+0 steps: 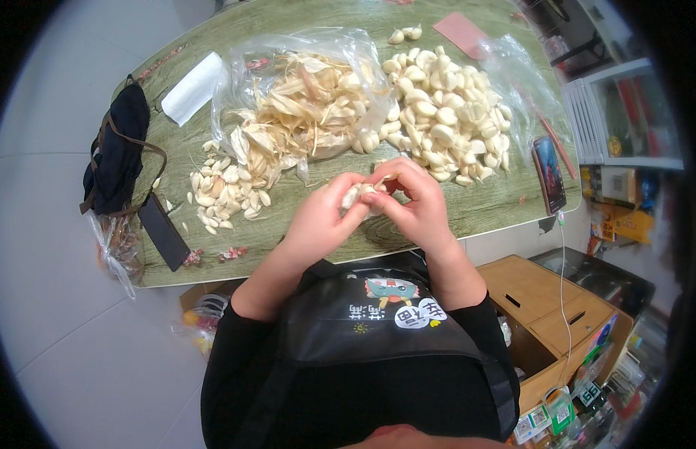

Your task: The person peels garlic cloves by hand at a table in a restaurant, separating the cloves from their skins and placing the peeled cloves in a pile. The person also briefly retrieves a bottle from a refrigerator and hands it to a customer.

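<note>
Both hands meet above the near edge of the green table (331, 236), with pale garlic (356, 193) between the fingertips. My left hand (325, 216) grips it from the left, thumb and fingers closed around it. From the right, my right hand (418, 202) pinches a strip of skin and the garlic's side. Behind the hands to the right lies a large pile of garlic cloves (446, 115). A clear plastic bag (348, 42) heaped with dry garlic skins (303, 115) lies behind to the left. Small peeled cloves (227, 191) form a smaller pile at left.
A dark phone (163, 231), a black cloth bag (120, 149) and a white paper (193, 88) lie at left. At right are a lit phone (549, 175) with a cable, a clear plastic bag (519, 78) and a pink mat (460, 33). A wooden cabinet (541, 297) stands below.
</note>
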The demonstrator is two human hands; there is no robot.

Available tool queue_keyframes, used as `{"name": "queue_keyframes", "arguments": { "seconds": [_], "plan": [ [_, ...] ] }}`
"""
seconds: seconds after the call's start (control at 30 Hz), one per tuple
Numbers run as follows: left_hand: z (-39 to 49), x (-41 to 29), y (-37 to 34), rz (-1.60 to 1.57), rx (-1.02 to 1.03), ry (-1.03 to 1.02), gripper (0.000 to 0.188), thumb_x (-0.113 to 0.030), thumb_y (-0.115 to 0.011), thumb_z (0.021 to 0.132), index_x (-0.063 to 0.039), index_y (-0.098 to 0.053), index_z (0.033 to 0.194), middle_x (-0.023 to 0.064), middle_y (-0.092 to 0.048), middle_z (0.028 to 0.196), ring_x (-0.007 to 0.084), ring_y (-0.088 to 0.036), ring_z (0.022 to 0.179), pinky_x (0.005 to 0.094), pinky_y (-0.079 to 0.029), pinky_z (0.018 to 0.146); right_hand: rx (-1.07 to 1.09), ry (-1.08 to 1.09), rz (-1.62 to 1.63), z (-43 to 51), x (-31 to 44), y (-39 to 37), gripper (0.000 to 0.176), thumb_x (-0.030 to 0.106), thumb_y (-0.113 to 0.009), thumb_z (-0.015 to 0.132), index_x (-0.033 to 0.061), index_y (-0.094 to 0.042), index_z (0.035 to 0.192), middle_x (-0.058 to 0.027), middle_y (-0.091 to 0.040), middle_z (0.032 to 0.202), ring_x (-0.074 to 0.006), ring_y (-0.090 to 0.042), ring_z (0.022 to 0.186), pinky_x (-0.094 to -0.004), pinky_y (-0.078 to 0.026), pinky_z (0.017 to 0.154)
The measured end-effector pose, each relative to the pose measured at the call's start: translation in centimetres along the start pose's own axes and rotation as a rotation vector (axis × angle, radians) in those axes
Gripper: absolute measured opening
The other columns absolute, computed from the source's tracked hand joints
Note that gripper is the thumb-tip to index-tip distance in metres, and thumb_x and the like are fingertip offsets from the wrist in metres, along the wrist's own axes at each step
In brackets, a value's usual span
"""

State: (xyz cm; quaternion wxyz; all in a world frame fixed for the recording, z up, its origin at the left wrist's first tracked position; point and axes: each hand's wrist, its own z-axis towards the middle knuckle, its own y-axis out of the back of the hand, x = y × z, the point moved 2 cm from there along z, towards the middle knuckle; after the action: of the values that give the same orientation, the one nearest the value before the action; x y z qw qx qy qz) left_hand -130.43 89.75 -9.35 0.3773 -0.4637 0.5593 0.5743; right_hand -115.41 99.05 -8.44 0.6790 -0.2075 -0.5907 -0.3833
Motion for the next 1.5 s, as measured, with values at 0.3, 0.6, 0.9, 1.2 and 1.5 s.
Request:
{"name": "queue_keyframes", "arguments": {
  "seconds": [0.3, 0.6, 0.9, 1.2, 1.5],
  "plan": [
    [-0.6, 1.5, 0.2, -0.201, 0.164, -0.012, 0.018, -0.015, -0.057, 0.099, -0.001, -0.057, 0.111, 0.0141, -0.064, 0.084, 0.0225, -0.062, 0.073, 0.0329, -0.048, 0.066, 0.114, -0.150, 0.207, -0.3, -1.0, 0.2, 0.015, 0.006, -0.080, 0.082, -0.0001, -0.068, 0.088, -0.0038, -0.065, 0.087, -0.0078, -0.060, 0.074, -0.0226, -0.048, 0.064],
    [-1.3, 1.9, 0.2, -0.734, 0.318, 0.167, 0.019, -0.015, -0.056, 0.104, -0.001, -0.061, 0.116, -0.0036, -0.064, 0.099, 0.0026, -0.055, 0.087, 0.0226, -0.045, 0.073, 0.164, -0.471, 0.779, -0.6, -2.6, -0.5, 0.012, 0.006, -0.070, 0.093, -0.0018, -0.067, 0.101, -0.0057, -0.068, 0.086, -0.0073, -0.059, 0.061, -0.0206, -0.047, 0.054],
    [-0.8, 2.0, 0.6, -0.686, 0.114, 0.073, 0.022, -0.017, -0.061, 0.102, 0.002, -0.065, 0.113, 0.0006, -0.068, 0.101, 0.0045, -0.059, 0.092, 0.0214, -0.048, 0.079, -0.011, -0.372, 0.496, -0.6, -1.2, -0.7, 0.021, 0.005, -0.065, 0.096, -0.0036, -0.067, 0.114, -0.0052, -0.068, 0.091, -0.0080, -0.061, 0.072, -0.0214, -0.049, 0.064],
    [-1.7, 1.7, 1.5, -0.130, -0.154, 0.163, 0.017, -0.008, -0.067, 0.096, 0.002, -0.066, 0.109, 0.0024, -0.070, 0.095, 0.0060, -0.062, 0.088, 0.0249, -0.051, 0.074, -0.267, -0.103, 0.506, 0.0, 1.9, -0.2, 0.020, 0.004, -0.058, 0.098, -0.0042, -0.063, 0.115, -0.0063, -0.061, 0.087, -0.0147, -0.061, 0.072, -0.0269, -0.053, 0.065],
    [-3.3, 0.9, 3.1, 0.247, -0.193, -0.117, 0.021, -0.016, -0.070, 0.083, -0.004, -0.063, 0.098, 0.0203, -0.063, 0.077, 0.0419, -0.063, 0.072, 0.0453, -0.048, 0.059, 0.255, 0.271, -0.565, 0.5, 2.8, -3.8, 0.024, 0.020, -0.077, 0.084, 0.0071, -0.065, 0.100, -0.0090, -0.056, 0.078, -0.0260, -0.059, 0.065, -0.0369, -0.046, 0.056]
  ]
}}
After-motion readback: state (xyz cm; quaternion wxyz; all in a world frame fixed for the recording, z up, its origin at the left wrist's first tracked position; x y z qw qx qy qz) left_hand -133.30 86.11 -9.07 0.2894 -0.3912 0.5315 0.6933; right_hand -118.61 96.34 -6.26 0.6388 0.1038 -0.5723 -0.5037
